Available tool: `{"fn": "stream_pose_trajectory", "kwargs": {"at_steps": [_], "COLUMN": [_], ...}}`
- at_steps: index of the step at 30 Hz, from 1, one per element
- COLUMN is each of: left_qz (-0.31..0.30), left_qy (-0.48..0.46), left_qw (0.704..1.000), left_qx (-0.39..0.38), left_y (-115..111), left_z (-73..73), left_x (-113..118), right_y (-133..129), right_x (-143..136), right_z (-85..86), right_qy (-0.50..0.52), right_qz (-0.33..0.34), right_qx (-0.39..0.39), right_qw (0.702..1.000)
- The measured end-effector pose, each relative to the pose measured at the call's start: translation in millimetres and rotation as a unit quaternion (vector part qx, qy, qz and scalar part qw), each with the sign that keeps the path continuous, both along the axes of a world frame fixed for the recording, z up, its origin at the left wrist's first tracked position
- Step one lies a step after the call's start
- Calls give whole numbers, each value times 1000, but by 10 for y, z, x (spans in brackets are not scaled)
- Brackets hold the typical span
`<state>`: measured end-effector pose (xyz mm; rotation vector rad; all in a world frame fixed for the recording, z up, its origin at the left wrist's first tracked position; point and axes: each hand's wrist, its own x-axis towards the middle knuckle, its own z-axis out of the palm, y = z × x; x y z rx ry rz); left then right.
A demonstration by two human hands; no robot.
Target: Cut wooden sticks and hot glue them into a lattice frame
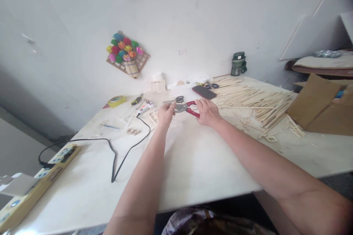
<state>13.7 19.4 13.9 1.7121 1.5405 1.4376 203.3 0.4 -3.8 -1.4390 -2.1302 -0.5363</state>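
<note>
My right hand (207, 112) is wrapped round the red handles of a pair of pruning shears (182, 108), held over the middle of the table with the handles spread apart. At the shears' metal jaws is my left hand (166, 114), its thumb and fingers pinched together; whatever sits between them is too small or hidden to make out. Just behind the hands lies a pair of black-handled scissors (179, 99). A small wooden frame (153, 117) rests left of my left hand, close to a white glue gun (145, 106).
Many thin wooden sticks (248, 97) cover the right side, beside a cardboard box (322, 106). A phone (204, 91) lies behind my right hand. The glue gun's black cord (129, 149) loops across the left toward a power strip (41, 187). Yellow tape (117, 101) sits back left.
</note>
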Motion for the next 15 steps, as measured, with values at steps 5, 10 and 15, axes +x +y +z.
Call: {"fn": "stream_pose_trajectory", "kwargs": {"at_steps": [5, 10, 15], "left_qz": [-25, -10, 60], "left_qy": [-38, -16, 110], "left_qw": [998, 999, 991], "left_qx": [45, 35, -50], "left_y": [29, -4, -28], "left_z": [-33, -8, 43], "left_x": [-53, -66, -102], "right_y": [56, 68, 48], "right_x": [62, 86, 91], "right_z": [-49, -55, -13], "right_qy": [-3, -16, -56], "right_qz": [-7, -6, -9], "right_qx": [6, 11, 20], "right_qw": [1000, 1000, 998]}}
